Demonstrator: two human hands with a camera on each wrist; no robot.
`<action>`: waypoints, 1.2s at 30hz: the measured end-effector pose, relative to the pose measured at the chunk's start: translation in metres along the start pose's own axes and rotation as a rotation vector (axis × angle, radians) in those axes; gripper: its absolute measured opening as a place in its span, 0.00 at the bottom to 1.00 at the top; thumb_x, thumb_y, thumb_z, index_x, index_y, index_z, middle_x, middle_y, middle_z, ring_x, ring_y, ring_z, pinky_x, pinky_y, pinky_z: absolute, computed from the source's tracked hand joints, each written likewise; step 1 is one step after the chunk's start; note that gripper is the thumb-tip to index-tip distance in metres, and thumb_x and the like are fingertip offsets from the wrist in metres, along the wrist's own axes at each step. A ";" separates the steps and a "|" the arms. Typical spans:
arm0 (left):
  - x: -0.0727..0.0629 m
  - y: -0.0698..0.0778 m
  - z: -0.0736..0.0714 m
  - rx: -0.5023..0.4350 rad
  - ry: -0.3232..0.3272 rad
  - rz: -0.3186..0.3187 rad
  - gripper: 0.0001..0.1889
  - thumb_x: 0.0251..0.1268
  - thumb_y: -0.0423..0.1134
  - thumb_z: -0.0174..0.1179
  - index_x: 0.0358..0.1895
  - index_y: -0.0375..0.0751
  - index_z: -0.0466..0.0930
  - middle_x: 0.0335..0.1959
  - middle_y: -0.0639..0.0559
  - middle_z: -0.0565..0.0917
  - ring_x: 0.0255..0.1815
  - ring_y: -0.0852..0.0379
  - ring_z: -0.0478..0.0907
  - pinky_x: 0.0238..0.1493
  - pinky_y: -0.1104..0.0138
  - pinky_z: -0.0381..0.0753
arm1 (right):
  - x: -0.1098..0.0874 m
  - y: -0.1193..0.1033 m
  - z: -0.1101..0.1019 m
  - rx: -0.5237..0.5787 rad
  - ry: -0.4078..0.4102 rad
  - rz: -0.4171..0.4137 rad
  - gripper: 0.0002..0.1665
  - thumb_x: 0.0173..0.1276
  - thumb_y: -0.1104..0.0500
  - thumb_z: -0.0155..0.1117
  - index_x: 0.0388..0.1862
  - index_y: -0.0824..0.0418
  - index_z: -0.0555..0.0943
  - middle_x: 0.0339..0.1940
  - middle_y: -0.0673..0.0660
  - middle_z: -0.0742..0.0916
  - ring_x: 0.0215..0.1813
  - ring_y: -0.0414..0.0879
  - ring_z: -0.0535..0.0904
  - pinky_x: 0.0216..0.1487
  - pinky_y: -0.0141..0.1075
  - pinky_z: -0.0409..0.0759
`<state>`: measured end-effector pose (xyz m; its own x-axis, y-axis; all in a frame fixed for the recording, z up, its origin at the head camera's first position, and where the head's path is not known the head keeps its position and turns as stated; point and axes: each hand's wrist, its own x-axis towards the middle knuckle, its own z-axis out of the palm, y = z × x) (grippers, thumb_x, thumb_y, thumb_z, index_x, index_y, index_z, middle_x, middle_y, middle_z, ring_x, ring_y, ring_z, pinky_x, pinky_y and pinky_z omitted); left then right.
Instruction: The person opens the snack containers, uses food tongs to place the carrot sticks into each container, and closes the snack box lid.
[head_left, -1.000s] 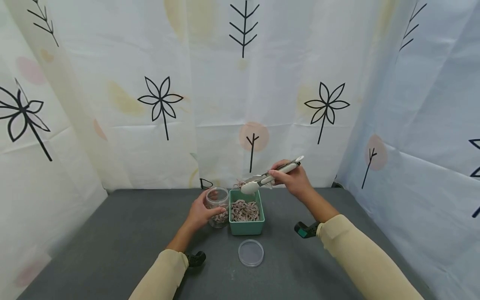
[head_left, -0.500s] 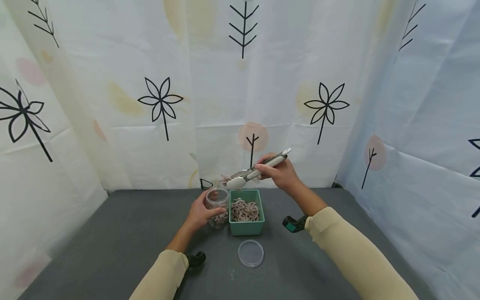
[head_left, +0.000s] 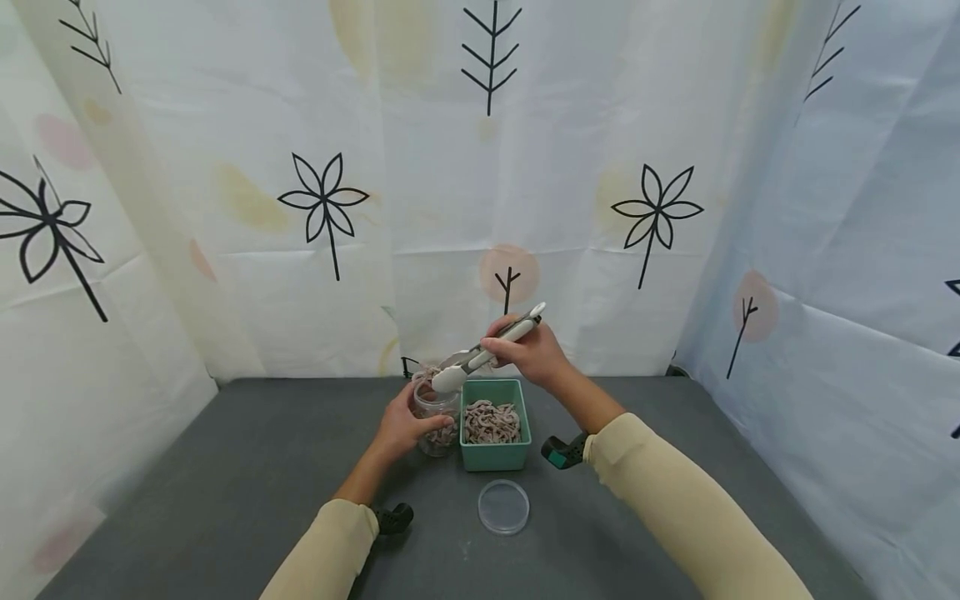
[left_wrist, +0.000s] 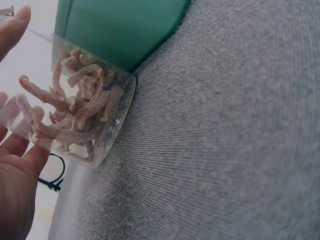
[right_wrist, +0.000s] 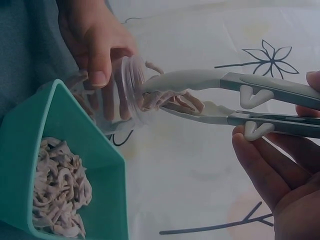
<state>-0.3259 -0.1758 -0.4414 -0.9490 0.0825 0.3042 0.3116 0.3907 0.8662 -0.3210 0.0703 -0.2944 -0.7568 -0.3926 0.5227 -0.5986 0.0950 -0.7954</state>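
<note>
Apparently for steadiness, the left hand [head_left: 400, 427] wraps its grip around the clear jar [head_left: 437, 405] beside the green tub [head_left: 495, 457], while the right hand [head_left: 531, 353] grips tongs [head_left: 477, 358] pinching pale strips [right_wrist: 164, 99] at the jar's mouth.

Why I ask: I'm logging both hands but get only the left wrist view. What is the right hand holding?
Observer: The right hand grips a pair of white and grey tongs.
Operator: My picture cuts off the top of the clear jar. Where are the tips of the tongs?
Observer: At the open mouth of the clear jar, with some pale strips between them; I can't tell whether they touch the rim.
Operator: I see the green container only from outside. What's in it?
Observer: A heap of similar pale strips lies inside the green container.
</note>
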 end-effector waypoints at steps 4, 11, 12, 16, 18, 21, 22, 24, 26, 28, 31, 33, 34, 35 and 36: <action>0.000 0.000 0.000 0.007 -0.001 -0.003 0.43 0.49 0.46 0.77 0.68 0.40 0.66 0.54 0.43 0.79 0.53 0.47 0.77 0.52 0.50 0.75 | 0.002 0.004 0.004 -0.017 -0.020 0.015 0.07 0.65 0.66 0.67 0.38 0.70 0.81 0.31 0.58 0.85 0.31 0.55 0.82 0.36 0.48 0.83; -0.001 0.008 -0.001 -0.015 -0.004 -0.006 0.40 0.49 0.43 0.77 0.67 0.43 0.67 0.52 0.45 0.79 0.52 0.49 0.78 0.51 0.53 0.77 | -0.002 -0.007 0.005 -0.022 -0.051 0.017 0.08 0.66 0.68 0.66 0.40 0.74 0.80 0.30 0.61 0.83 0.28 0.45 0.78 0.40 0.57 0.80; -0.001 0.008 -0.001 -0.015 -0.003 -0.001 0.40 0.50 0.43 0.77 0.67 0.42 0.67 0.53 0.45 0.79 0.52 0.49 0.77 0.51 0.53 0.77 | -0.004 -0.012 0.006 -0.024 -0.055 0.014 0.08 0.65 0.69 0.65 0.39 0.75 0.80 0.30 0.61 0.83 0.27 0.43 0.78 0.40 0.58 0.80; 0.001 0.002 0.000 -0.019 0.002 0.005 0.41 0.49 0.43 0.77 0.68 0.42 0.67 0.54 0.43 0.79 0.53 0.48 0.77 0.52 0.51 0.76 | -0.008 -0.027 0.007 -0.046 -0.061 -0.006 0.07 0.65 0.71 0.65 0.38 0.77 0.80 0.29 0.64 0.83 0.28 0.54 0.78 0.40 0.60 0.79; 0.001 0.002 0.000 -0.013 0.002 0.008 0.42 0.49 0.43 0.77 0.69 0.42 0.66 0.54 0.43 0.78 0.53 0.47 0.77 0.52 0.51 0.75 | -0.009 -0.027 0.006 -0.059 -0.058 -0.008 0.07 0.65 0.71 0.65 0.38 0.76 0.80 0.29 0.64 0.84 0.29 0.63 0.78 0.40 0.59 0.79; 0.001 0.001 0.000 -0.004 0.006 0.008 0.43 0.49 0.44 0.77 0.70 0.42 0.65 0.55 0.43 0.78 0.53 0.47 0.76 0.53 0.51 0.75 | -0.009 -0.028 0.005 -0.077 -0.058 -0.010 0.07 0.65 0.70 0.65 0.39 0.76 0.80 0.29 0.65 0.84 0.33 0.71 0.77 0.39 0.54 0.80; 0.001 0.001 0.000 0.002 0.007 0.007 0.44 0.48 0.44 0.77 0.69 0.42 0.65 0.55 0.43 0.78 0.53 0.47 0.76 0.53 0.51 0.75 | -0.010 -0.029 0.004 -0.083 -0.055 -0.009 0.07 0.65 0.70 0.65 0.38 0.75 0.80 0.29 0.65 0.84 0.33 0.71 0.77 0.39 0.52 0.80; 0.001 0.000 0.001 0.012 0.012 0.007 0.44 0.48 0.45 0.77 0.69 0.41 0.65 0.54 0.43 0.78 0.53 0.47 0.77 0.52 0.51 0.75 | -0.010 -0.030 0.003 -0.086 -0.049 -0.010 0.07 0.65 0.69 0.65 0.38 0.75 0.80 0.29 0.66 0.84 0.32 0.69 0.78 0.38 0.48 0.80; 0.001 0.000 0.001 0.016 0.014 0.004 0.44 0.48 0.45 0.77 0.70 0.40 0.65 0.54 0.42 0.79 0.53 0.47 0.77 0.52 0.51 0.76 | -0.010 -0.030 0.002 -0.088 -0.037 -0.017 0.07 0.65 0.69 0.65 0.38 0.75 0.81 0.29 0.66 0.84 0.31 0.66 0.78 0.37 0.44 0.80; 0.001 0.000 0.000 0.016 0.013 0.002 0.44 0.49 0.45 0.77 0.70 0.41 0.65 0.55 0.42 0.78 0.53 0.47 0.77 0.51 0.51 0.76 | -0.009 -0.030 0.002 -0.078 -0.025 -0.024 0.06 0.65 0.70 0.65 0.38 0.75 0.80 0.29 0.66 0.84 0.31 0.64 0.78 0.36 0.42 0.79; 0.001 0.000 0.000 0.020 0.014 0.002 0.44 0.49 0.45 0.77 0.70 0.41 0.64 0.55 0.42 0.78 0.53 0.46 0.77 0.51 0.51 0.76 | -0.009 -0.029 0.003 -0.066 -0.017 -0.036 0.06 0.65 0.70 0.65 0.38 0.75 0.80 0.30 0.65 0.84 0.31 0.64 0.78 0.35 0.39 0.78; 0.000 0.000 0.000 0.018 0.014 0.008 0.44 0.49 0.44 0.77 0.71 0.41 0.64 0.56 0.42 0.78 0.53 0.46 0.77 0.52 0.51 0.76 | -0.009 -0.028 0.005 -0.055 -0.019 -0.042 0.06 0.65 0.71 0.65 0.38 0.76 0.80 0.31 0.65 0.84 0.32 0.66 0.78 0.35 0.38 0.78; 0.000 -0.001 0.000 0.021 0.016 0.012 0.45 0.49 0.45 0.77 0.71 0.41 0.64 0.56 0.42 0.78 0.53 0.46 0.77 0.52 0.51 0.76 | -0.009 -0.028 0.005 -0.051 -0.020 -0.046 0.06 0.65 0.71 0.65 0.38 0.76 0.80 0.31 0.65 0.84 0.32 0.67 0.77 0.34 0.37 0.78; 0.000 -0.001 0.001 0.016 0.015 0.017 0.45 0.49 0.44 0.77 0.71 0.41 0.64 0.56 0.42 0.78 0.54 0.46 0.77 0.52 0.51 0.76 | -0.009 -0.027 0.006 -0.046 -0.023 -0.048 0.07 0.65 0.71 0.65 0.38 0.76 0.79 0.32 0.66 0.84 0.32 0.68 0.77 0.34 0.37 0.78; 0.000 -0.001 0.001 0.011 0.013 0.021 0.45 0.49 0.44 0.77 0.71 0.40 0.64 0.56 0.42 0.78 0.54 0.46 0.77 0.52 0.51 0.76 | -0.009 -0.027 0.006 -0.044 -0.023 -0.049 0.07 0.65 0.71 0.65 0.39 0.76 0.79 0.32 0.66 0.84 0.33 0.68 0.78 0.35 0.36 0.78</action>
<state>-0.3265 -0.1754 -0.4424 -0.9417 0.0787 0.3271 0.3305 0.3989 0.8554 -0.2966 0.0660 -0.2796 -0.7202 -0.4186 0.5533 -0.6463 0.1146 -0.7545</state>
